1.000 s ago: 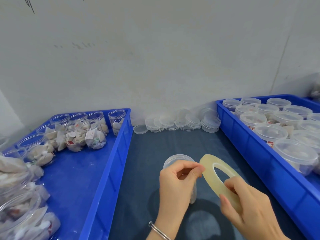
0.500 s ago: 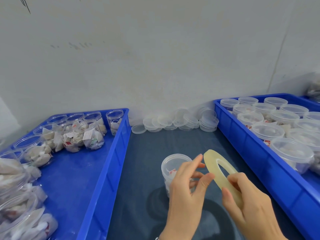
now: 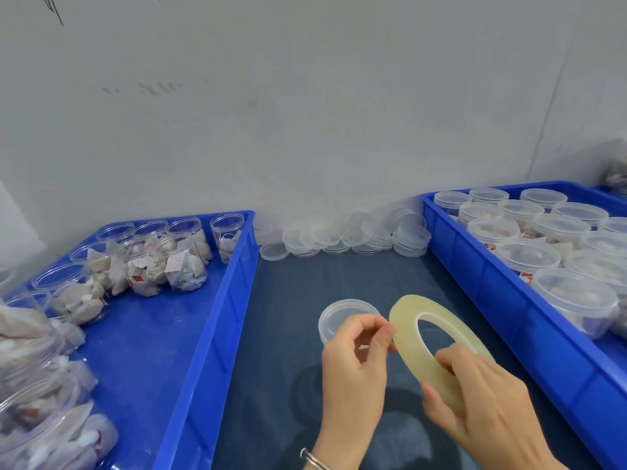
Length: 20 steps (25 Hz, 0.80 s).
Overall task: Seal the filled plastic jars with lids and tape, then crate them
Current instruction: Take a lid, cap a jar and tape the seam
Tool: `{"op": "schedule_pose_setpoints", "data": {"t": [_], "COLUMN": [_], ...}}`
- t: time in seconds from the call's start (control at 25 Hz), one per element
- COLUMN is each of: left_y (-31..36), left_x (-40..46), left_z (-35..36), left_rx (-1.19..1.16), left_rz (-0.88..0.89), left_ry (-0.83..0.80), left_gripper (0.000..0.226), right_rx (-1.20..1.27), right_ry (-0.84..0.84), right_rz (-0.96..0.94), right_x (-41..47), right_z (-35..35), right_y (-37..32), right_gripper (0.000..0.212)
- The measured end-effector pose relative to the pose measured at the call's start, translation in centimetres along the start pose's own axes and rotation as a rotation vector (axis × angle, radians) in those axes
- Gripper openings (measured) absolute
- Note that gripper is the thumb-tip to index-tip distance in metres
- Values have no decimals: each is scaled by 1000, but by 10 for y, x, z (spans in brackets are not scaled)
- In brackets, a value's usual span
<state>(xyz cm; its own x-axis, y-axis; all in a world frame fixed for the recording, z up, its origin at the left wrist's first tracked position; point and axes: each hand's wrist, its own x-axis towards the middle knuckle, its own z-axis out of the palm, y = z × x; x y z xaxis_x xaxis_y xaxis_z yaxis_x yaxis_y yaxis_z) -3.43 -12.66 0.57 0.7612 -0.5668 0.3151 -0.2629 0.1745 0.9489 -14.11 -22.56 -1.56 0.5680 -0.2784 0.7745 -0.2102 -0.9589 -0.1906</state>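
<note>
Dark blue matting [image 3: 288, 334] runs between two blue crates under a grey wall, and on it stands the lidded jar [image 3: 342, 317], right in front of the hands so the tape can go straight onto it. Right hand [image 3: 488, 401] grips the tape roll [image 3: 437, 347] by its lower rim, fingers curled round it, holding it tilted toward the jar. Left hand [image 3: 356, 361] has thumb and forefinger pinched at the roll's edge, probably picking for the loose end. Half a second ago those left fingers were spread and reaching; now they've closed on the tape. Spare lids [image 3: 342, 237] wait by the wall, open jars fill the left crate [image 3: 234, 290], sealed ones the right crate [image 3: 481, 283]
</note>
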Motion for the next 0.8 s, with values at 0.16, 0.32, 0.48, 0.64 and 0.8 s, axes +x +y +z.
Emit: {"op": "schedule_pose_setpoints", "data": {"t": [0.16, 0.32, 0.48, 0.64, 0.8], "left_y": [3, 1, 2, 31, 58], "left_x": [-1, -1, 9, 32, 37], "left_z": [-4, -8, -5, 1, -6], "left_rx": [9, -141, 80, 249, 303], "left_rz": [-48, -174, 24, 372, 685], "left_ry": [-184, -255, -47, -11, 44], "left_gripper": [18, 28, 22, 17, 15], "right_rx": [-80, -61, 64, 499, 228], "right_ry": [-84, -172, -276, -509, -342], "right_rz": [164, 189, 262, 301, 315], "right_x": [3, 3, 4, 9, 32], "right_z": [-3, -11, -17, -27, -31], "right_y": [0, 0, -4, -6, 12], "right_gripper": [27, 27, 28, 51, 58]}}
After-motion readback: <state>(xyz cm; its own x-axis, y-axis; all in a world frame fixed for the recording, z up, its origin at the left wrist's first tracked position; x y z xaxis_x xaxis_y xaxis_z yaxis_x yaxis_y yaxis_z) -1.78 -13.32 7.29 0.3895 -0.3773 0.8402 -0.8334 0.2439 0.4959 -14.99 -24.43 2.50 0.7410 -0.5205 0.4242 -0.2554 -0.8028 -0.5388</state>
